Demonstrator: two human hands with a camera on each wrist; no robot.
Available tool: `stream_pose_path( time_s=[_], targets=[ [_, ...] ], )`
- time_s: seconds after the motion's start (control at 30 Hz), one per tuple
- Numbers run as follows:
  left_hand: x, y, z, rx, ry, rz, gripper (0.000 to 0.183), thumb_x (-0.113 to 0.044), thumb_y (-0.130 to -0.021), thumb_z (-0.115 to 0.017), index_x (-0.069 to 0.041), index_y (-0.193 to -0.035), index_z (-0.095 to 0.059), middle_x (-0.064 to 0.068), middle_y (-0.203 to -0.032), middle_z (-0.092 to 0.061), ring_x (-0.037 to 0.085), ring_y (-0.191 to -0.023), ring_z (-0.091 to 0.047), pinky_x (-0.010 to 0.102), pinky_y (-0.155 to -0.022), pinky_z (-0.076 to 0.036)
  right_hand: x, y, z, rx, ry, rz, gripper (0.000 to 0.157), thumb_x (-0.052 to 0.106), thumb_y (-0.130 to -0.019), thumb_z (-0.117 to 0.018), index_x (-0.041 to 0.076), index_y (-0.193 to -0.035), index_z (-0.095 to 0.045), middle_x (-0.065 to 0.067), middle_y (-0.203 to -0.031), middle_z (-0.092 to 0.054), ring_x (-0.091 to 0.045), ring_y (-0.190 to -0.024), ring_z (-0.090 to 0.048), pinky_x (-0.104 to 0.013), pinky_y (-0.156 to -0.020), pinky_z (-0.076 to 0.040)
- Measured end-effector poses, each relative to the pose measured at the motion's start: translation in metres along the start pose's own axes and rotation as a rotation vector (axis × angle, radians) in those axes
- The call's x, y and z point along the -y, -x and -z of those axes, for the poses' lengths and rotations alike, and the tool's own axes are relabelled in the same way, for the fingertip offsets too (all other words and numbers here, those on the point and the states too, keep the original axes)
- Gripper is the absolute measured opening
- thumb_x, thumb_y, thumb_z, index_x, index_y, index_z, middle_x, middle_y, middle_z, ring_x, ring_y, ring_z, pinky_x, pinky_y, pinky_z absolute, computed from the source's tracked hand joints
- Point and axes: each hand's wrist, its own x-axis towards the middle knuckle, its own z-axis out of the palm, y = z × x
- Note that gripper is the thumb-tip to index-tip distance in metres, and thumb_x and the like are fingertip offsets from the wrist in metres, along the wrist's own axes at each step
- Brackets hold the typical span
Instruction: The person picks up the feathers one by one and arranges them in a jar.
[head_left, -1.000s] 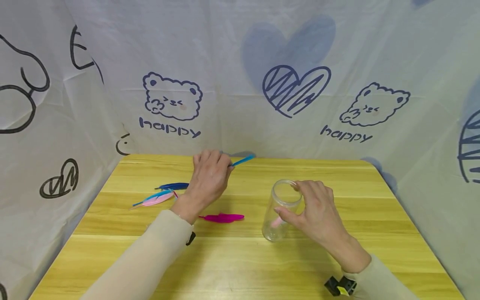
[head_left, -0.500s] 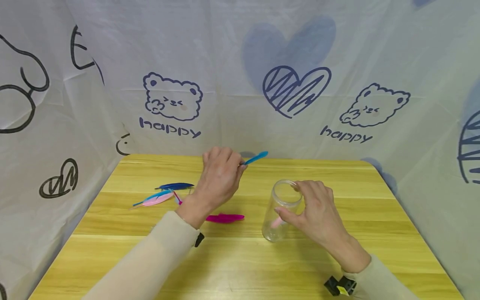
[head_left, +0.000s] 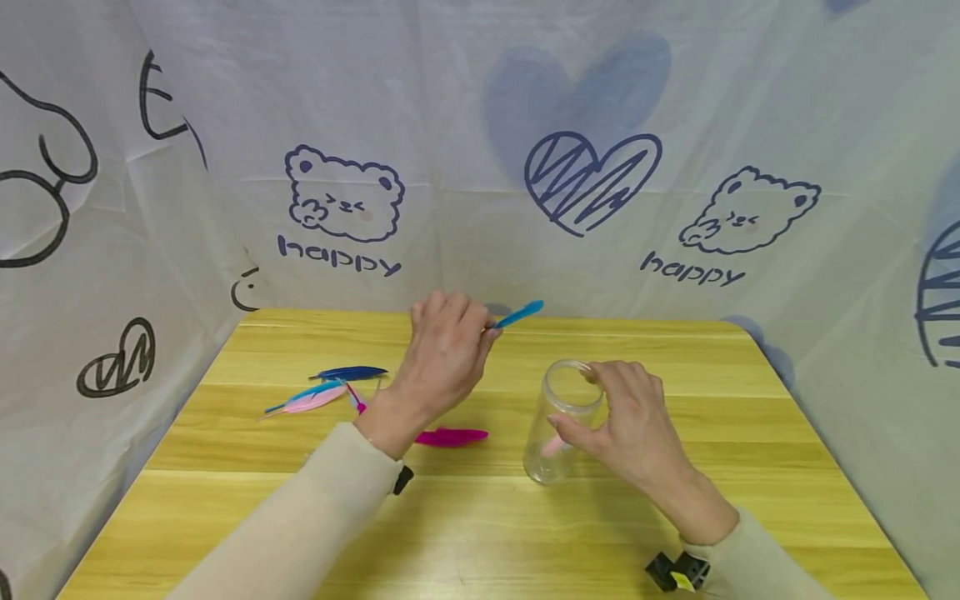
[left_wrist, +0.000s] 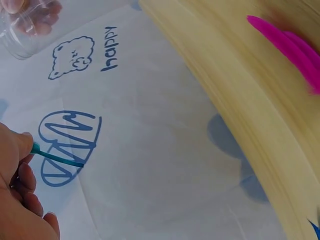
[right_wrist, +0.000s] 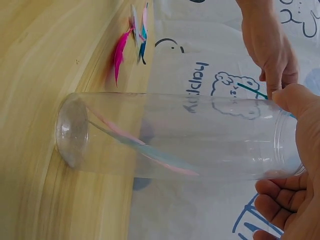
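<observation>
My left hand is raised over the back of the table and pinches a blue feather, whose vane points up and right. In the left wrist view the feather's thin quill sticks out from the fingertips. A clear jar stands upright on the table, its mouth uncovered. The thumb and fingers of my right hand grip it near the rim. Inside the jar, the right wrist view shows a pink feather and a pale grey-blue feather leaning together.
A magenta feather lies on the wooden table left of the jar. Farther left are a dark blue feather, a light pink feather and a light blue one, partly overlapping. A printed cloth hangs behind the table.
My left hand has moved right and slightly up with the blue feather, toward the jar, slowing in the last half second. The right hand and the jar have stayed in place.
</observation>
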Motion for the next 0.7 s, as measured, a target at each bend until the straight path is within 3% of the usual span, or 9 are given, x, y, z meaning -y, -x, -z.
stream_pose_path(
  time_s=[0.3,0.7],
  targets=[
    [-0.013,-0.008,0.005,-0.013,0.017,-0.019,0.012,-0.024,-0.104,-0.068,-0.012,-0.102,-0.069,0.003,-0.090,-0.061,0.025,-0.085,-0.044,0.044,-0.077,-0.030,0.000,0.001,0.000,-0.001,-0.007,-0.006,0.062,0.042,-0.075,-0.090,0.003,-0.114,-0.064,-0.013,-0.107,-0.068,-0.035,-0.101,-0.061,-0.054,-0.089,-0.041],
    [-0.035,-0.020,0.010,-0.020,0.022,-0.093,0.010,-0.024,-0.102,-0.072,-0.014,-0.100,-0.072,0.000,-0.091,-0.063,0.025,-0.087,-0.048,0.044,-0.078,-0.032,0.000,0.002,-0.001,-0.009,-0.002,-0.004,0.062,0.043,-0.075,-0.090,0.005,-0.115,-0.063,-0.011,-0.106,-0.067,-0.034,-0.100,-0.061,-0.053,-0.087,-0.041]
  ],
)
